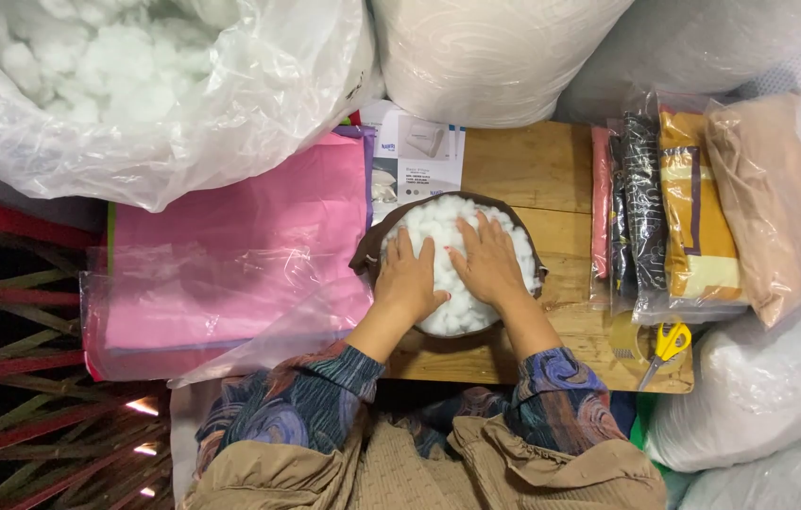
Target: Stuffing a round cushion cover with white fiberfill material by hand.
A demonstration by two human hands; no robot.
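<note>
**White fluffy fibre stuffing pressed down under two flat hands**

The white fluffy fibre stuffing (446, 247) fills a brown fabric cover (364, 253) that lies open on the wooden table top (523, 170), in the middle of the view. Both hands rest on top of the stuffing, palms down, grasping nothing.

At far left, a big clear plastic sack (230, 123) holds loose white stuffing of the same kind; its top runs out of the frame. Below it lies a flat pink fabric piece in a clear plastic sleeve (230, 255), whose right edge reaches the brown cover. The left hand (409, 279) lies spread on the left part of the stuffing, fingers open, near the cover's rim. The right hand (485, 262) lies just beside it, fingers fanned out over the middle of the mound. Further right stands a row of folded fabrics in clear plastic bags (693, 217): pink, black patterned, yellow-brown and tan. Yellow-handled scissors (667, 348) lie at the table's near right corner on a roll of clear tape, which is hard to make out. Large pale bundles around the table are cut off by the frame edges.
</note>
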